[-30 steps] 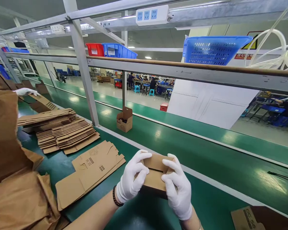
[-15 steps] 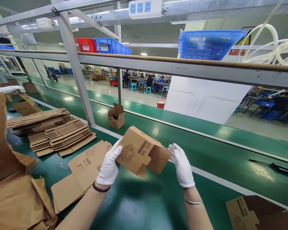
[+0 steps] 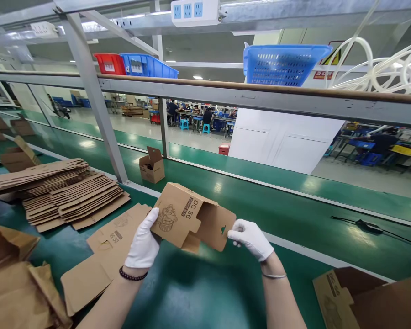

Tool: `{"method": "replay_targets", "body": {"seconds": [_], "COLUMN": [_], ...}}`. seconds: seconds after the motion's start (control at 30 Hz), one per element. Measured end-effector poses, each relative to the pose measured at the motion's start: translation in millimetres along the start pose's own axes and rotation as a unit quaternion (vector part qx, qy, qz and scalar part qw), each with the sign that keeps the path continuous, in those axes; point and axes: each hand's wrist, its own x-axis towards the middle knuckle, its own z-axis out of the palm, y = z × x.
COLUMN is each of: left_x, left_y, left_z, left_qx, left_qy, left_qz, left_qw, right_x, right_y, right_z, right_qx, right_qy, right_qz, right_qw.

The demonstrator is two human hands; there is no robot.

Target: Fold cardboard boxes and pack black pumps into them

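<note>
A brown cardboard box [image 3: 174,214] marked "DC 56" is held tilted above the green surface, its end flap hanging out to the right. My left hand [image 3: 144,242], in a white glove, grips the box's left side, with thumb on the printed face. At the flap's outer edge, my gloved right hand [image 3: 250,237] has its fingers curled and fingertips against the cardboard. The flap [image 3: 214,224] has a small cut-out slot. Flat unfolded box blanks [image 3: 106,246] lie left of my left hand.
A stack of flattened boxes [image 3: 78,196] and brown wrapping paper [image 3: 17,292] lie at left. An open box [image 3: 152,167] stands by the metal post [image 3: 96,100]; another [image 3: 335,297] sits at lower right. A black cable [image 3: 370,226] lies on the belt.
My right fingers have curled in at the flap's edge, and the flap's slot now shows. The box has turned slightly. The view has shifted right, and a co-worker's gloved hand has left it.
</note>
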Motion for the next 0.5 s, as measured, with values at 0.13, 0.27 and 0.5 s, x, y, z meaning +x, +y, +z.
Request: {"method": "replay_targets", "body": {"seconds": [0.13,0.27,0.5], "left_x": [3.3,-0.4,-10.4], "left_y": [10.1,8.7,-34.4], "left_z": [1.8,5.8,6.4], "left_qx": [-0.031,-0.060,-0.015], "left_qy": [0.004,0.017,-0.073], "left_qz": [0.013,0.027,0.030], "left_qw": [0.999,0.998,0.997], "right_x": [7.5,11.5,7.3], "right_y": [13.1,21.6,3.8], "right_z": [-31.9,-45.0,8.4], "right_qx": [-0.037,-0.033,0.100], "right_qy": [0.251,0.373,0.103], "right_qz": [-0.019,-0.001,-0.101], "right_qw": [0.967,0.927,0.984]}}
